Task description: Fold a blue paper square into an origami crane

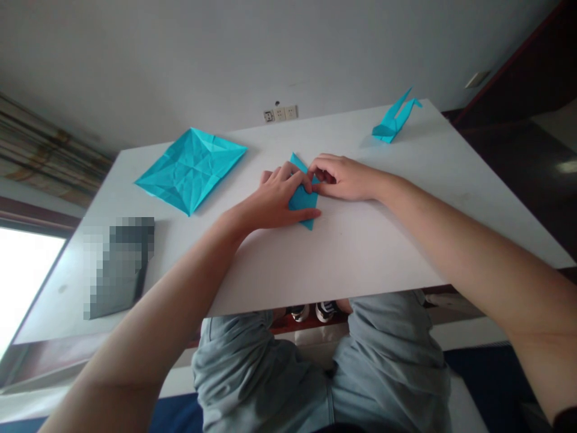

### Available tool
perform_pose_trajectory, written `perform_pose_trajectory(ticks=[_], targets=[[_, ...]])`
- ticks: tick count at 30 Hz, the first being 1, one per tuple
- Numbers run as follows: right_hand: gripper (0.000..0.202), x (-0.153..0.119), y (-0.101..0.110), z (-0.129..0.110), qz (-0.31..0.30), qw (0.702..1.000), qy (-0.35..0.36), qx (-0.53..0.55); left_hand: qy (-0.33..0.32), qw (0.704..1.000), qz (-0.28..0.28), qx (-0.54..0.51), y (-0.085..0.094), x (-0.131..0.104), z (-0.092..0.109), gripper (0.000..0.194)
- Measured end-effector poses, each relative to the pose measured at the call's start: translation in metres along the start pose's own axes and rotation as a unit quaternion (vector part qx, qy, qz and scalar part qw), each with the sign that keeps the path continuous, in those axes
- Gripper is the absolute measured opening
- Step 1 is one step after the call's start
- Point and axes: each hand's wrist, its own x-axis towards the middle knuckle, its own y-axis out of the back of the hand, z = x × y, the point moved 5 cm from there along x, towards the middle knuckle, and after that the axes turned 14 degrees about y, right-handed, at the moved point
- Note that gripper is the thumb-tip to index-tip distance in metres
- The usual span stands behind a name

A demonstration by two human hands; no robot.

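Note:
A small folded piece of blue origami paper [303, 201] lies on the white table under both of my hands. My left hand [285, 195] rests across it, fingers bent over its upper part and thumb stretched along the lower part, holding it against the table. From the right, my right hand [340, 176] pinches the paper's right edge between thumb and curled fingers, close to my left fingertips. The fingers hide much of the paper's middle. One pointed tip shows above my hands and another below.
An opened, creased blue sheet [192, 170] lies at the left of the white table [333, 264]. A finished blue paper crane [393, 123] stands at the back right. Near the left edge is a dark, pixelated flat object [121, 270]. Wall sockets [280, 113] sit behind the table.

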Motion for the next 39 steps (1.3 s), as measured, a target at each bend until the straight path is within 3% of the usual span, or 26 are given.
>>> perform_pose_trajectory(ticks=[17,26,33,39], targets=[[0.018,-0.001,0.001,-0.003,-0.011,1.0,-0.005,-0.002,0.009,1.0,-0.004,0.001,0.0,0.0,0.001,0.052],[0.036,-0.003,0.003,-0.007,-0.014,1.0,-0.003,0.018,-0.003,1.0,-0.007,-0.019,0.002,0.0,0.002,0.051],[0.021,-0.002,0.002,-0.002,-0.027,1.0,0.003,0.009,0.013,1.0,-0.008,-0.014,0.003,0.0,0.002,0.057],[0.02,-0.002,0.001,0.006,-0.029,0.999,0.003,0.013,0.009,1.0,-0.012,-0.021,0.003,-0.001,0.002,0.063]])
